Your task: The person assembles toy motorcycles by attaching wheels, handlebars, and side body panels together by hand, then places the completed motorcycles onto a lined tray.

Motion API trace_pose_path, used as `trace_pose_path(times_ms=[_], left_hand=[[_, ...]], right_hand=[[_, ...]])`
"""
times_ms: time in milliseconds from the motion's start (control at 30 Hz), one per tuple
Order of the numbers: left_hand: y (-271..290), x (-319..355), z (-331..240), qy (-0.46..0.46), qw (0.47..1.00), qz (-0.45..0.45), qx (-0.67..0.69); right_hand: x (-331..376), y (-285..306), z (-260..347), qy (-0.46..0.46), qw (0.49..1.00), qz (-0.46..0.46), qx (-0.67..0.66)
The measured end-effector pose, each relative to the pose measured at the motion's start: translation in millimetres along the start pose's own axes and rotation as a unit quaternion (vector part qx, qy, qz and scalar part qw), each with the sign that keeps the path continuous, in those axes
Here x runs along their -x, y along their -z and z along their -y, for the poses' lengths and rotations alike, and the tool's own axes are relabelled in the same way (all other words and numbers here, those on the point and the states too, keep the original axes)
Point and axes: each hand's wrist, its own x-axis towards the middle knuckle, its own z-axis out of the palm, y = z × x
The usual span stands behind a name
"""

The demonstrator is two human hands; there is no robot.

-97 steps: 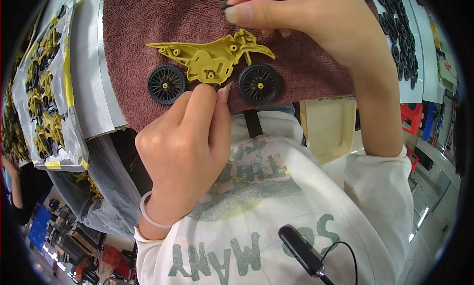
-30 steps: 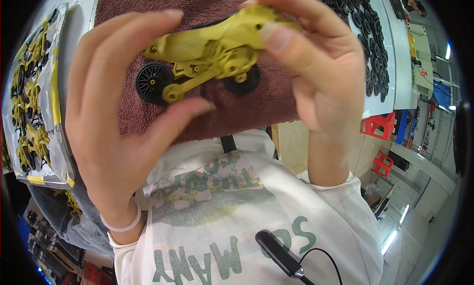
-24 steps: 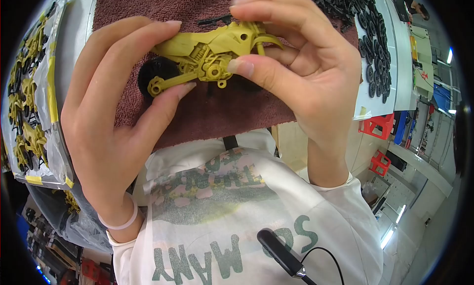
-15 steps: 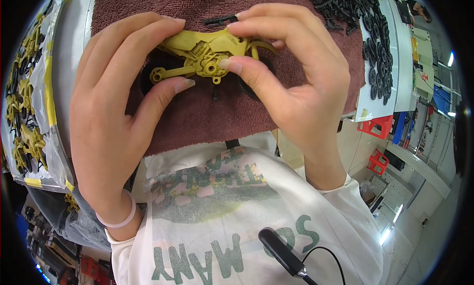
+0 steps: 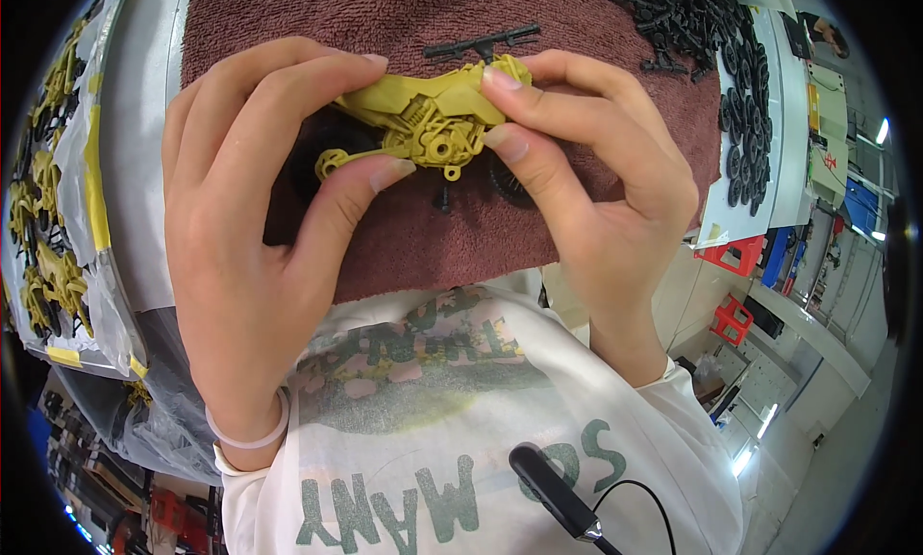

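Observation:
Between my two hands is a yellow toy motorcycle body with moulded engine detail on its side. My left hand grips its left end, fingers over the top edge and thumb below. At the other end, my right hand pinches it between thumb and fingers. Just beyond the body a black handlebar-like part shows; whether it joins the body cannot be seen. A black spoked wheel is partly visible beneath my right thumb. Near the body's lower edge is a small black piece.
A brown towel covers the work surface. Loose black parts are heaped at the far right, beside several black wheels. On the left, yellow toy bodies lie on a plastic-lined tray. Red stools stand off to the right.
Both hands and the motorcycle body have shifted right and slightly nearer. My right fingers have left the black handlebar-like part and closed on the body's right end, exposing more of that part.

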Motion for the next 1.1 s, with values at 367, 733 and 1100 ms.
trace_pose_path(times_ms=[367, 733, 1100], left_hand=[[-4, 11, -16, 0.029, 0.997, -0.029, -0.062], [-4, 12, -19, 0.059, 0.996, -0.028, -0.058], [-2, 15, -22, 0.051, 0.997, -0.027, -0.052]], right_hand=[[-4, -1, -8, 0.085, 0.995, -0.015, 0.059], [-6, -4, -5, 0.081, 0.993, -0.014, 0.083], [1, -3, 9, -0.149, 0.925, -0.011, -0.349]])
